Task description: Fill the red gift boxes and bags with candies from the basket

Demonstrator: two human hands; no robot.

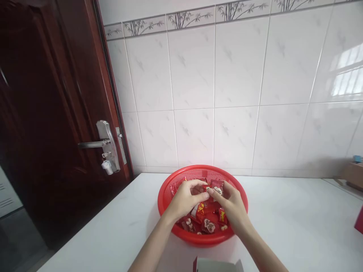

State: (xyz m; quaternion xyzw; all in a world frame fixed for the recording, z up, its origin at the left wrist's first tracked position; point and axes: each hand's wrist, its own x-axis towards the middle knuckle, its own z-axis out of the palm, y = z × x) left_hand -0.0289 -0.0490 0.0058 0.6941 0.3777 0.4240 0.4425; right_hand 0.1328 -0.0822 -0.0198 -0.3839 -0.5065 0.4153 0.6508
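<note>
red packet (pixel 207 187) sits right between the fingertips of the left hand (pixel 185 198) and the right hand (pixel 232 202), each grip drawn to a narrow pinch on it, above other wrapped sweets (pixel 209 226) in the red basket (pixel 202 240) on the white worktop (pixel 279 215).

Free room over the white tabletop (pixel 283 215) either side of the red basket (pixel 202 239), tiled wall (pixel 193 139) behind, box (pixel 217 266) in front

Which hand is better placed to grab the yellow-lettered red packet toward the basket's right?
The right hand, probably: it is nearer that packet, while the left hand is farther across the basket. Both hands' fingertips meet at a small red wrapper, though.
</note>
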